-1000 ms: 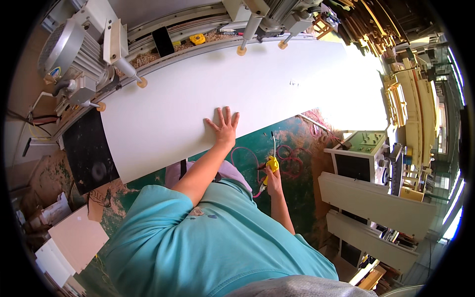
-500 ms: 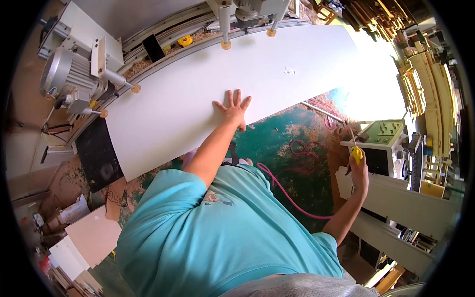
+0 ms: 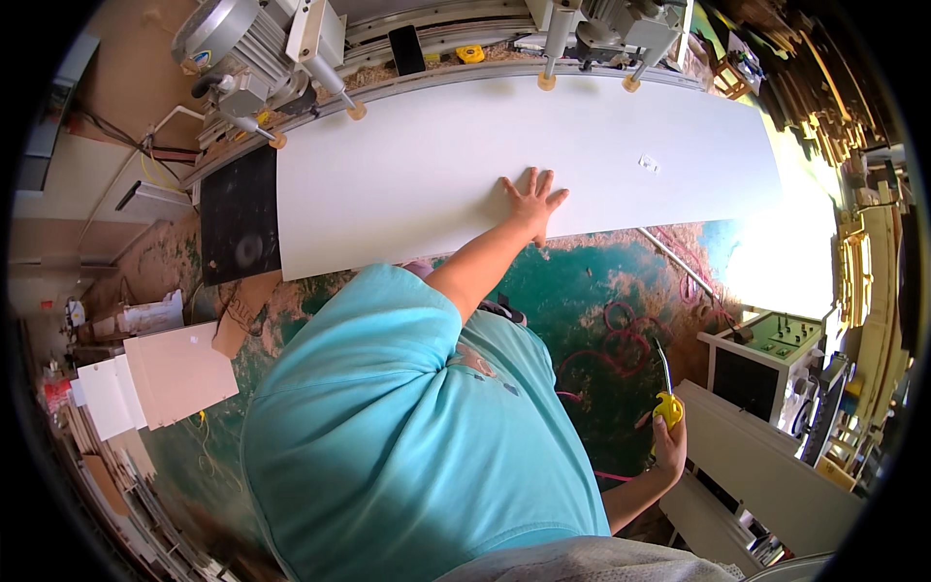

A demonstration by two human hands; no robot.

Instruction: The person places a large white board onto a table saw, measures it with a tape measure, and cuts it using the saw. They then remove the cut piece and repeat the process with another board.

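Observation:
A long white board [image 3: 427, 175] lies across the machine bed, under several round-footed hold-down rods. My left hand [image 3: 532, 205] rests on the board near its front edge, palm down with fingers spread. At the lower right, my right hand [image 3: 669, 444] is closed around a yellow air blow gun [image 3: 667, 409], held off to my side. Its thin metal nozzle points up and away from me. A small white label [image 3: 649, 164] is on the board's right part.
A grey motor [image 3: 233, 48] stands at the far left of the machine. Behind the board lie a black phone [image 3: 406, 50] and a yellow tape measure [image 3: 470, 54]. A pink hose [image 3: 621, 339] coils on the dusty green floor. A control box [image 3: 776, 339] stands at right.
The view has turned, so the machine and board appear shifted right. My right hand has come lower and closer to my body with the blow gun. My left hand stays flat on the board.

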